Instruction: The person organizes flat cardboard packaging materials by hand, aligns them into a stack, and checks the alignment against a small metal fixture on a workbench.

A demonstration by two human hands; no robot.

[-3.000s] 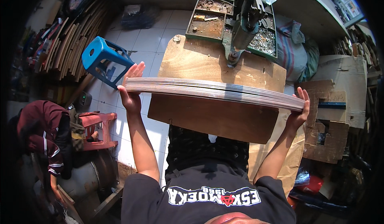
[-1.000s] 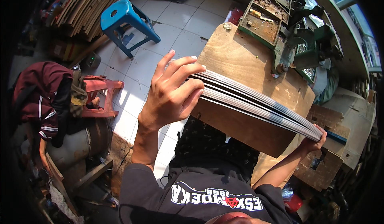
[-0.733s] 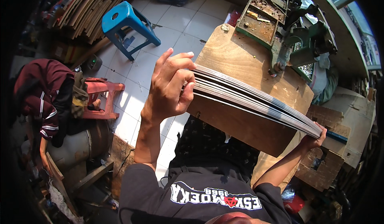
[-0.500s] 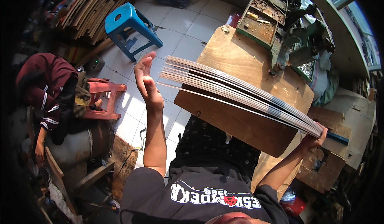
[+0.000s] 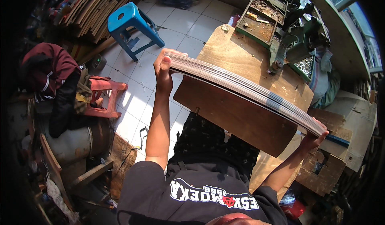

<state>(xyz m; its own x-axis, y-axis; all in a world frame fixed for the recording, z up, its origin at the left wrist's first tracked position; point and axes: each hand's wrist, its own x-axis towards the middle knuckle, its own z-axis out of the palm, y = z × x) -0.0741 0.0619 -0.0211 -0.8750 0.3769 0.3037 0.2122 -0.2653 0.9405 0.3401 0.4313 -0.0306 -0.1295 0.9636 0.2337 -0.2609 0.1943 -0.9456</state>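
Observation:
A thick stack of long thin sheets [image 5: 236, 80], seen edge-on, bows slightly across the wooden workbench top [image 5: 216, 44]. My left hand [image 5: 163, 66] is closed round its left end, thumb on the near side. At the opposite end my right hand [image 5: 317, 136] grips the stack near the bench's right side. The sheets lie pressed together, pale along their edges; their material I cannot make out. Below the stack shows a dark brown panel [image 5: 236, 118].
A green machine [image 5: 300, 44] with a compartmented tray [image 5: 258, 20] stands at the far right. Left are a blue stool [image 5: 134, 28], a red stool [image 5: 106, 94] and a bent-over person in maroon [image 5: 52, 64]. Cardboard [image 5: 353, 120] lies right; stacked boards [image 5: 96, 12] stand far left.
My left hand has moved in from beside the stack and closed on its left end. The fanned-out sheets have come together. The person at left has bent lower.

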